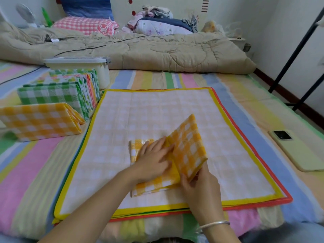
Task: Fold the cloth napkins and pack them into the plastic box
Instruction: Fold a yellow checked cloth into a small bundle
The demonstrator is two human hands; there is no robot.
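A yellow checked napkin (188,148) lies partly folded on a stack of flat, unfolded napkins (157,109) with yellow, green and orange borders. My left hand (154,160) presses flat on the napkin's lower layer. My right hand (198,183) pinches the near corner of the raised right half, which stands tilted above the lower layer. At the left stands a row of folded napkins: a yellow checked one (40,120) in front, green checked ones (52,95) behind. The white plastic box (103,71), lid on, sits behind that row.
All this rests on a striped pastel bedsheet (35,172). A phone (298,149) lies at the right of the stack. A beige quilt (140,51), pillows and clothes fill the back. A black metal rack (298,58) stands at the right wall.
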